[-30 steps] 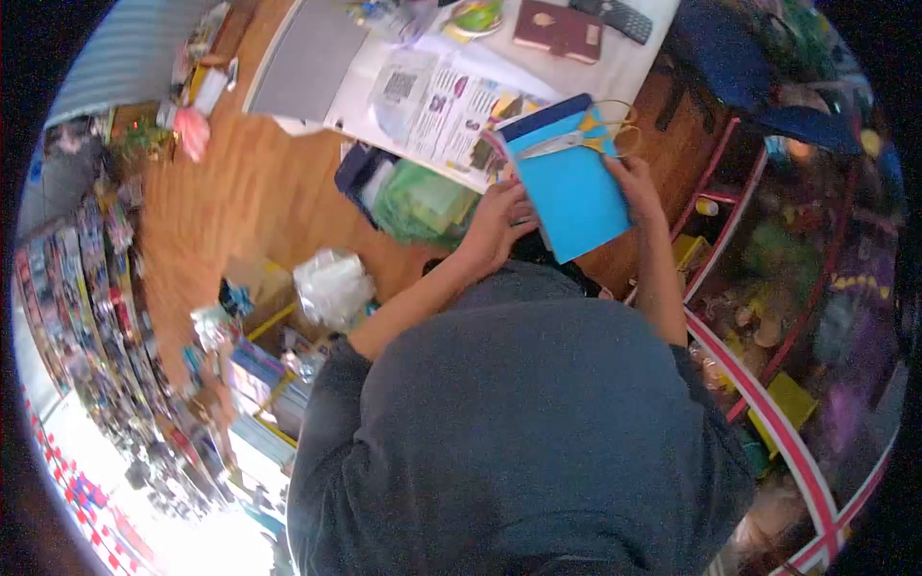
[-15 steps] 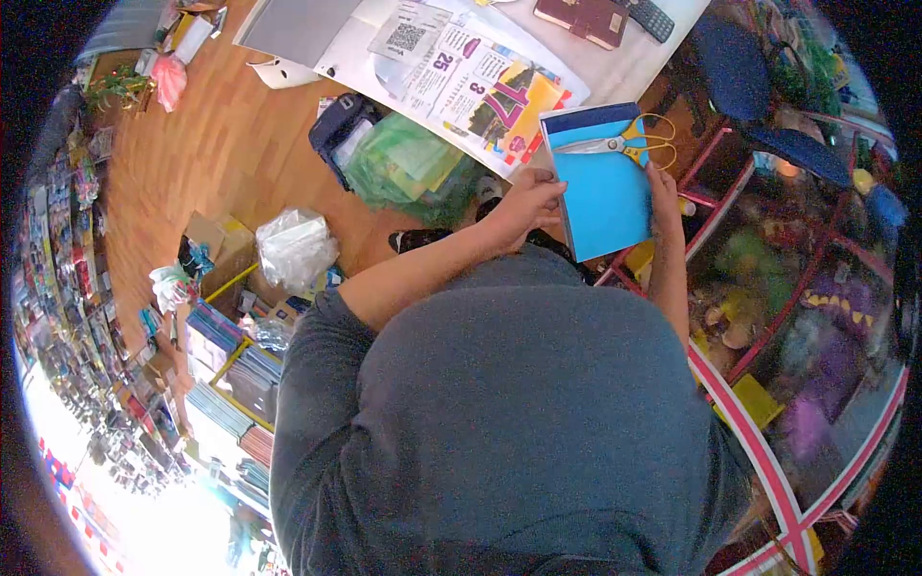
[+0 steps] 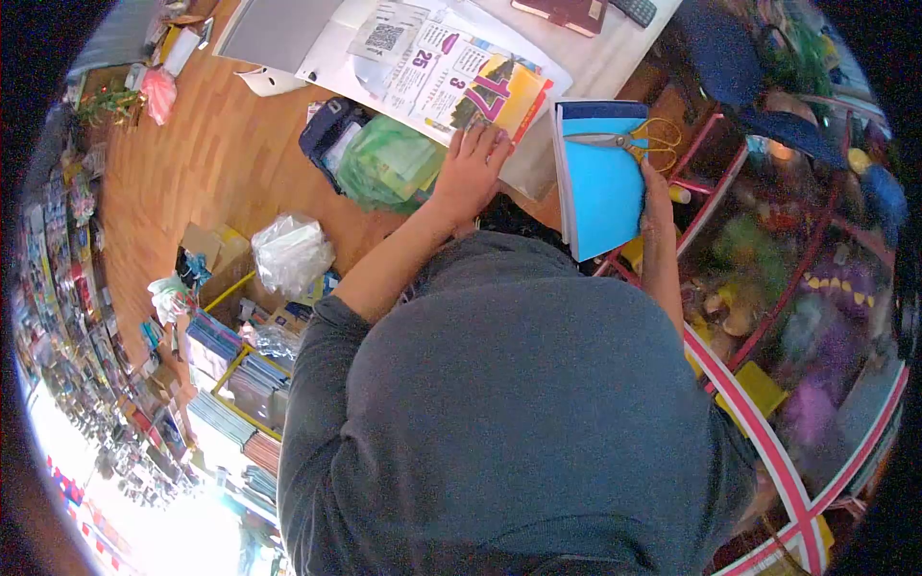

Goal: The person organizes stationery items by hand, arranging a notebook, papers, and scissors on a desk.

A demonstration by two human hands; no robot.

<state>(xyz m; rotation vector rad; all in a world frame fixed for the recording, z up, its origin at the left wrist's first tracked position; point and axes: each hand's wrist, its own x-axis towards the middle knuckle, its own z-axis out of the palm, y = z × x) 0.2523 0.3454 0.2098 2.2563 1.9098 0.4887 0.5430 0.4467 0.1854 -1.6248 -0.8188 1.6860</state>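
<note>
My right hand (image 3: 658, 204) grips the right edge of a blue notebook (image 3: 603, 202) with a dark blue band across its top. Scissors (image 3: 629, 142) with yellow handles lie across the cover, the blades pointing left, and my right thumb is close to their handles. White page edges show along the notebook's left side. Over at the table's front edge, my left hand (image 3: 471, 171) rests with fingers stretched on the lower part of a colourful printed calendar sheet (image 3: 475, 86). Nothing is visibly held in it.
A brown wallet-like case (image 3: 567, 13) and a dark remote (image 3: 634, 10) lie on the table (image 3: 528, 38). Below are a green plastic bag (image 3: 389, 165) and a dark bag (image 3: 322, 139). Red-framed shelves (image 3: 706, 154) stand at right; yellow-edged crates (image 3: 245, 384) sit at left.
My left hand has left the notebook's left edge and moved up and left onto the calendar sheet. The notebook and scissors stay with my right hand, turned slightly more upright.
</note>
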